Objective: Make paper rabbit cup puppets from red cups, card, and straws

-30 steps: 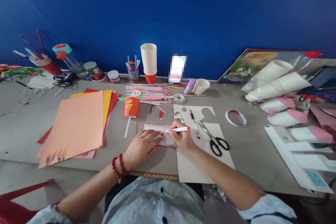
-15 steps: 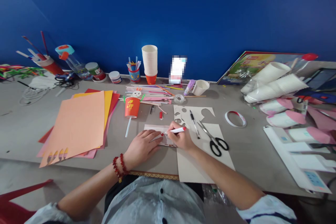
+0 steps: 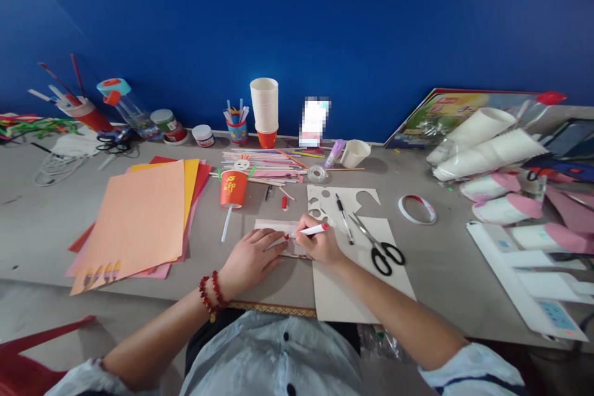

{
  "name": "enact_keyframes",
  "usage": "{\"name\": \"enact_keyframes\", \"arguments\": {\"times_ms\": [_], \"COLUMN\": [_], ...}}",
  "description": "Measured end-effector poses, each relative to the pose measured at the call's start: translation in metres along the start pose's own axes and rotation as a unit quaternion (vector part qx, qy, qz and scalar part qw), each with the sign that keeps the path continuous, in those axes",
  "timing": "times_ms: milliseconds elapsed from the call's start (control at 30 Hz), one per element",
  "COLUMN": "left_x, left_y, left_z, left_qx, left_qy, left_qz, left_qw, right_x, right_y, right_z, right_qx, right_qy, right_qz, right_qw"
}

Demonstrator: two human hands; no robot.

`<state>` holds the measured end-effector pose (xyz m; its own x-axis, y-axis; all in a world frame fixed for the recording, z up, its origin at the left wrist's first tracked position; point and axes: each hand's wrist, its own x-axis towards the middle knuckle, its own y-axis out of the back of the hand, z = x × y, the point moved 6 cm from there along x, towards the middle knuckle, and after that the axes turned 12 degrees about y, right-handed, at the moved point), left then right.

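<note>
Matt paper sheets [image 3: 139,216], glossy plastic marker [image 3: 312,230], smooth table [image 3: 445,253]

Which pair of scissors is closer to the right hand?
The black-handled scissors on the white sheet, just right of the right hand; the other pair lies far back on the left.

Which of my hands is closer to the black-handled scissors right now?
Right. The right hand, gripping a marker, lies just left of the scissors; the left hand lies farther left, pressing the small card.
</note>
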<state>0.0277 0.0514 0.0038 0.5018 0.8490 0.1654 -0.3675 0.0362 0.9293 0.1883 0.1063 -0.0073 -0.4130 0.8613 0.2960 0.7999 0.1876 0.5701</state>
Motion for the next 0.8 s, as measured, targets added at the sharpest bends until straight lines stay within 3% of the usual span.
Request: {"name": "enact_keyframes", "arguments": {"times_ms": [800], "left_x": [-0.0001], "left_y": [-0.0012], "left_z": [-0.0002], "left_qx": [0.007], "left_qy": [-0.001], "left_qz": [-0.006], "left_qw": [1.0], "right_x": [-0.0006], "right_y": [0.0005], "right_z": [0.0009], "right_qx": [-0.004], "right_qy": [-0.006], "right_qz": [0.008], "right_qw": [1.0]}}
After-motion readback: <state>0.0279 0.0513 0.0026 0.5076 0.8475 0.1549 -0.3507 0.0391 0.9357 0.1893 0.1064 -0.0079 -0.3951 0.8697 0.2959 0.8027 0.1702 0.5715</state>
